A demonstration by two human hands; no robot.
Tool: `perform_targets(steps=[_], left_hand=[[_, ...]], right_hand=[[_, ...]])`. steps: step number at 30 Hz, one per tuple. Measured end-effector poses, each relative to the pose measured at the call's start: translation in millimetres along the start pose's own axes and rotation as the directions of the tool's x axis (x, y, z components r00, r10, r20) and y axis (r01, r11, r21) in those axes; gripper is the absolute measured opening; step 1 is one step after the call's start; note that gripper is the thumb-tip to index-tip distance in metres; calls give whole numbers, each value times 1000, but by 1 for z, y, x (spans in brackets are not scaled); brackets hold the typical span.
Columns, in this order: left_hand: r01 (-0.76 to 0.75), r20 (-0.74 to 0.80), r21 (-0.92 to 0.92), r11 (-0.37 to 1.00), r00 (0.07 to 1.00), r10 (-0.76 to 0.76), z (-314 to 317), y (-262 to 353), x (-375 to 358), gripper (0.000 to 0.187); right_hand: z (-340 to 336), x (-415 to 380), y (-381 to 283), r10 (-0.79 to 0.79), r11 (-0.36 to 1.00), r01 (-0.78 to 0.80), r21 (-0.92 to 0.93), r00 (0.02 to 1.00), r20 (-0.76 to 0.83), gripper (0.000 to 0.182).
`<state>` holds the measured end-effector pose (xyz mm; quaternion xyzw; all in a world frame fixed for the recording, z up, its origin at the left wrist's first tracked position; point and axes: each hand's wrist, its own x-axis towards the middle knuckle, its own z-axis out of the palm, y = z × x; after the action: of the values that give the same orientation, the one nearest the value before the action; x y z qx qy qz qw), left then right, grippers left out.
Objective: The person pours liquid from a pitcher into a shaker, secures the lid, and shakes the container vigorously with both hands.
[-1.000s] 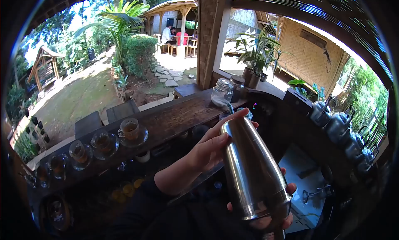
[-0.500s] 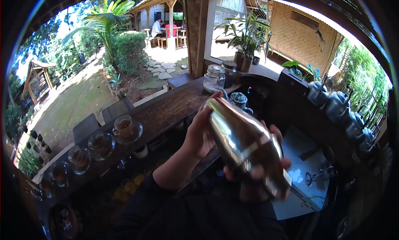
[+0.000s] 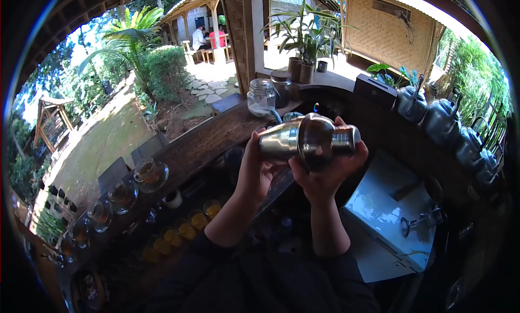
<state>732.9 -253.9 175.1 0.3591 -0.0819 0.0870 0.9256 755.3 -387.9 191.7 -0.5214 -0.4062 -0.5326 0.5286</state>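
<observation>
A shiny metal cocktail shaker [image 3: 300,141] lies nearly level between both hands in front of my chest. Its wide base points left and its narrow cap points right. My left hand [image 3: 254,161] wraps the base end, with the fingers partly hidden behind it. From below and behind, my right hand [image 3: 330,169] grips the shoulder and cap end. Just beyond the shaker, a glass jar with white contents [image 3: 261,98] and a dark lidded jar [image 3: 281,88] stand on the wooden counter [image 3: 208,137].
Glass cups of tea on saucers [image 3: 150,175] line the counter at left. Yellow-orange glasses [image 3: 187,230] stand lower down. A white fridge-like box [image 3: 379,210] is at right, metal kettles [image 3: 441,120] beyond it. Two people [image 3: 199,39] sit far off outside.
The shaker has swung from a steep tilt to nearly level, its cap end rising and its outline sharper. Both hands have turned with it, and the view has shifted slightly.
</observation>
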Motion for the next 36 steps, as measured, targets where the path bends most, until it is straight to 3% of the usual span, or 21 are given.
perform_targets(steps=[1, 3, 6, 7, 9, 11, 13, 15, 17, 19, 20, 22, 25, 26, 27, 29, 31, 32, 33, 35, 36], left_hand=[[-19, -73, 7, 1000, 997, 19, 15, -3, -6, 50], [-93, 112, -49, 994, 989, 98, 37, 1, -13, 59], [-360, 560, -91, 929, 753, 346, 49, -6, -11, 61], [-380, 556, -81, 921, 750, 358, 47, -9, -7, 61], [-224, 278, -64, 972, 932, 233, 40, -15, 0, 61], [-192, -69, -113, 975, 980, 185, 33, -24, 8, 56], [-274, -115, 77, 959, 953, 281, 37, -16, -5, 58], [-408, 45, 109, 906, 913, 406, 49, -9, -22, 62], [-504, 517, -47, 862, 727, 453, 53, -3, -30, 67], [-480, 505, -50, 876, 745, 437, 51, -6, -30, 66], [-383, 320, -14, 924, 874, 367, 50, -4, -28, 65], [-155, 10, -50, 987, 988, 155, 33, -1, -7, 61], [-7, -18, 32, 999, 1000, 7, 29, 5, -8, 63], [-3, -13, 35, 999, 1000, 3, 36, 8, -11, 63], [-77, 128, 42, 996, 989, 71, 42, 9, -17, 65], [-216, 442, -37, 976, 872, 210, 62, 17, -33, 69], [-271, 434, -26, 962, 864, 255, 58, 27, -34, 66], [-204, 310, -88, 975, 924, 222, 53, 29, -31, 60], [-212, 45, -65, 975, 976, 215, 48, 28, -30, 52], [-140, -89, -244, 960, 989, 122, 26, 15, -33, 49], [-24, -9, -235, 972, 1000, 22, 16, 14, -39, 48]], right_hand=[[-6, 3, 3, -57, 995, 59, 79, 998, -28, 112], [-13, 6, 6, -105, 982, 106, 154, 994, -16, 109], [-21, 9, 9, -183, 909, 165, 384, 983, 11, 102], [-24, 10, 10, -217, 866, 187, 464, 976, 10, 100], [-27, 11, 12, -285, 755, 224, 616, 959, 0, 96], [-30, 9, 15, -322, 669, 233, 706, 947, -7, 94], [-27, 7, 22, -186, 829, 193, 525, 980, -67, 78], [-20, 9, 29, -120, 877, 153, 455, 988, -101, 72], [-14, 13, 30, -69, 879, 94, 468, 995, -69, 74], [-9, 16, 27, -16, 885, 35, 465, 999, -45, 78], [-9, 15, 22, 19, 889, -4, 459, 999, -28, 80], [-11, 13, 11, 87, 894, -83, 440, 996, 11, 85], [-17, 22, 1, 163, 908, -172, 381, 985, 56, 95], [-25, 31, -9, 33, 868, -19, 497, 999, -18, 86], [-32, 37, -18, -88, 796, 132, 591, 991, -103, 77], [-18, 32, -17, -161, 767, 212, 606, 977, -137, 80], [6, 22, -12, -303, 684, 372, 627, 927, -220, 85], [14, 17, -10, -370, 635, 449, 628, 891, -263, 88], [16, 14, -9, -439, 578, 525, 625, 846, -304, 91], [1, 5, -11, -104, 895, 36, 445, 986, 131, 99], [1, 2, -18, -2, 881, -62, 469, 991, 134, 96]])
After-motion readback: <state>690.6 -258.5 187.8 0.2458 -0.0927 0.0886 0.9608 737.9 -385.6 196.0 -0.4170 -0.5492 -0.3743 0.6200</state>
